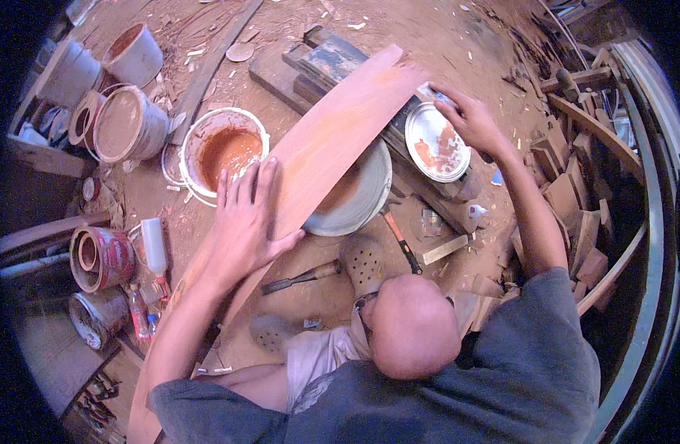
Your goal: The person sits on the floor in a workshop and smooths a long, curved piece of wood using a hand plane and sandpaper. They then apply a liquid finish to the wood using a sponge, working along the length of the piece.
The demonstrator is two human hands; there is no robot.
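A long, pale reddish wooden plank (340, 126) slants from the lower left to the upper middle, with orange-brown smears on its face. My left hand (243, 214) lies spread on it, fingers stretched toward its far end and thumb out to the right edge. Just right of the plank's far end, my right hand (473, 122) is closed on a small blue-and-white tool (437, 92); its exact kind is hard to make out. Below that hand sits a round white lid (436, 169) with orange smears. A white bucket (263, 133) of wet orange-brown paste stands left of the plank.
Partly under the plank is a wide pale basin (380, 192). A hammer (403, 240) and a chisel (303, 277) lie on the dirt floor. Dark timbers (340, 55) support the plank's far part. Buckets (129, 122) line the left; wood offcuts (569, 196) pile up right.
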